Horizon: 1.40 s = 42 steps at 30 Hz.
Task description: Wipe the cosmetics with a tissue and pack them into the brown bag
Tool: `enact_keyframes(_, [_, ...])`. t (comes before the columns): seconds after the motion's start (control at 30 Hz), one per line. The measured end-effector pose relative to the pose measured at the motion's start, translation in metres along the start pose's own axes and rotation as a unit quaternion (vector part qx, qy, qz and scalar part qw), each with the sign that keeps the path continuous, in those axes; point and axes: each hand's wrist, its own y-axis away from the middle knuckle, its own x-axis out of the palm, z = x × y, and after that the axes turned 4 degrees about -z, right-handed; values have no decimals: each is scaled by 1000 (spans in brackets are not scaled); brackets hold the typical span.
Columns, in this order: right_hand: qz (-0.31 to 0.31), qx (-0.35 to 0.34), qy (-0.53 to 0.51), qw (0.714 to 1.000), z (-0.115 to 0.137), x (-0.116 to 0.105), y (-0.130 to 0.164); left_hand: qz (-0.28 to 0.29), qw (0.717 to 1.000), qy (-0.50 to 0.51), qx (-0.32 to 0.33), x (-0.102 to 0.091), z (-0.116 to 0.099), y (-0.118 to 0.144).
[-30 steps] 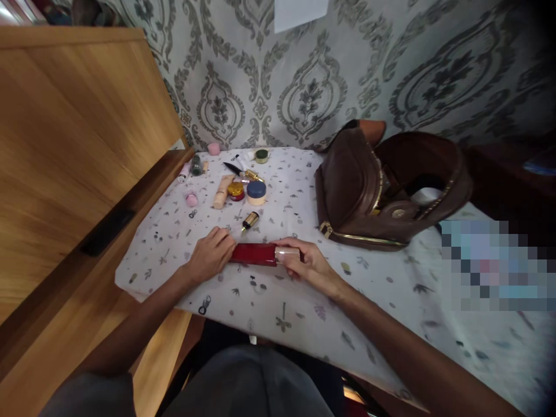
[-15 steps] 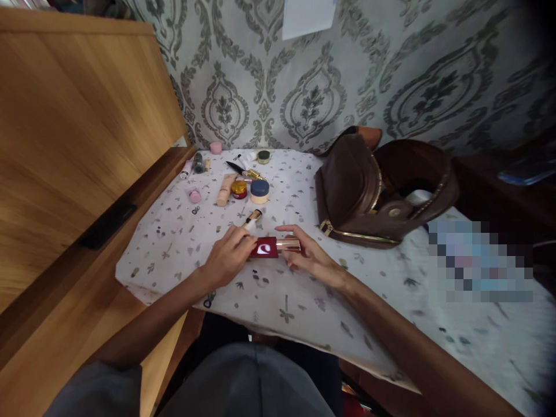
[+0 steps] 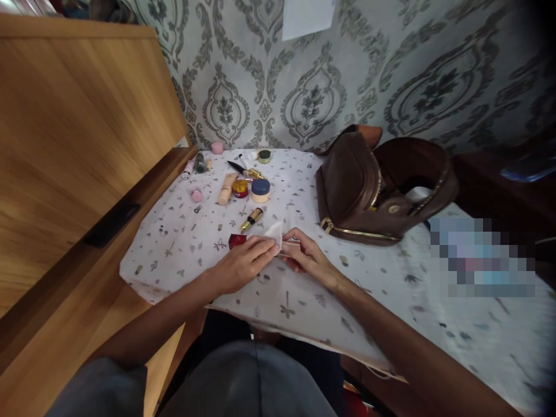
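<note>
A dark red lip gloss tube (image 3: 237,240) with a shiny rose-gold cap lies sideways between my hands, above the near part of the table. My right hand (image 3: 310,258) is closed around the cap end. My left hand (image 3: 245,263) is closed on a folded white tissue (image 3: 275,233) and presses it over the tube near the cap. The left fingers hide the tube's middle. Just beyond them lies a small black and gold cosmetic tube (image 3: 252,219).
Farther back are a beige squeeze tube (image 3: 227,189), a red jar with a gold lid (image 3: 240,188), a blue-lidded jar (image 3: 260,190) and several small cosmetics. A brown leather bag (image 3: 347,179) stands at the right. A wooden cabinet (image 3: 87,116) borders the left side.
My left hand has slid right along the tube toward the cap, and the tissue now shows above its fingers. The tube's red end has come into view on the left.
</note>
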Motion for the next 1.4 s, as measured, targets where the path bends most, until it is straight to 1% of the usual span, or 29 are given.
enact_keyframes(0.07, [-2, -2, 0, 1000, 0, 0, 0, 9, 1000, -8, -2, -3, 5, 7])
enact_keyframes(0.13, [-3, 0, 0, 1000, 0, 1, 0, 4, 1000, -9, -24, -6, 12, 15])
enact_keyframes(0.3, [-6, 18, -8, 1000, 3, 1, 1, -33, 994, 14, -100, -11, 29, 38])
enact_keyframes(0.43, [26, 22, -19, 999, 6, 1, 3, -67, 983, 41, -163, -13, 39, 49])
enact_keyframes(0.5, [35, 16, -22, 999, 6, 0, 4, -79, 977, 49, -191, -13, 41, 52])
enact_keyframes(0.57, [31, 4, -14, 999, 4, 0, 4, -79, 971, 59, -218, -12, 43, 54])
enact_keyframes(0.7, [-8, -47, 52, 998, -2, -2, 3, -78, 964, 57, -249, -10, 42, 55])
enact_keyframes(0.8, [-46, -71, 77, 993, -3, -2, 3, -88, 967, 34, -237, -9, 38, 51])
enact_keyframes(0.87, [-56, -60, 74, 994, 0, 0, 4, -93, 973, 21, -211, -10, 33, 45])
enact_keyframes(0.93, [-56, -45, 77, 994, 4, 4, 6, -89, 980, 13, -177, -11, 25, 36])
enact_keyframes(1.0, [-56, -40, 87, 994, 6, 7, 7, -78, 989, 9, -129, -10, 13, 25])
enact_keyframes(1.1, [-57, -53, 84, 993, 6, 10, 7, -48, 998, 2, -42, -4, -4, 9])
enact_keyframes(1.17, [-54, -65, 70, 994, 3, 10, 6, -28, 999, -4, -16, 0, -10, 2])
enact_keyframes(1.27, [-51, -81, 54, 994, 0, 9, 4, -12, 999, 4, -36, 2, -10, -3])
enact_keyframes(1.4, [-30, -76, 22, 996, -4, 8, 4, 10, 996, 21, -90, -5, 4, 6])
